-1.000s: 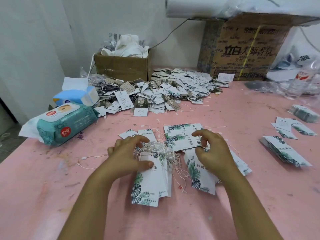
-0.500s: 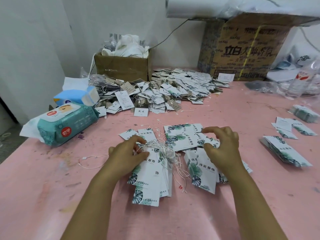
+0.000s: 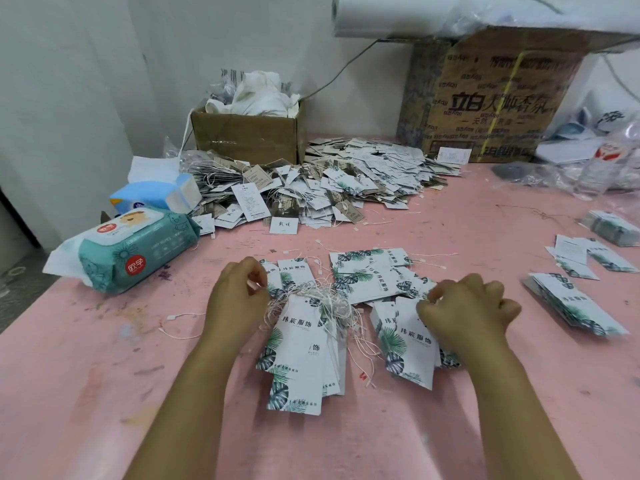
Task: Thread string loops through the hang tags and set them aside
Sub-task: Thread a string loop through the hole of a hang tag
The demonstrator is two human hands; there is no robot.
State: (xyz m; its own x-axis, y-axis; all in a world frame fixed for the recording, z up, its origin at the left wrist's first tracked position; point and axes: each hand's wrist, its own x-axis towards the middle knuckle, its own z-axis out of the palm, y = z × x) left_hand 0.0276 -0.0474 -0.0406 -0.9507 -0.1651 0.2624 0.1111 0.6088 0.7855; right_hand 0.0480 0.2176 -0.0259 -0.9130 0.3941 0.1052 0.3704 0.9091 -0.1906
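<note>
White hang tags with green leaf prints lie on the pink table. A threaded bundle of tags lies in the middle, its white string loops bunched at the top. My left hand sits at the bundle's left and pinches the strings with curled fingers. A second stack of tags lies to the right. My right hand rests on that stack with fingers curled, pinching at a tag's top edge. More loose tags fan out behind both hands.
A big heap of finished tags lies at the back, in front of a small cardboard box and a large printed carton. A wet-wipes pack lies at the left. More tag stacks lie at the right.
My right hand moved right and toward me, off the fanned tags onto the right stack. My left hand shifted slightly back along the string bunch.
</note>
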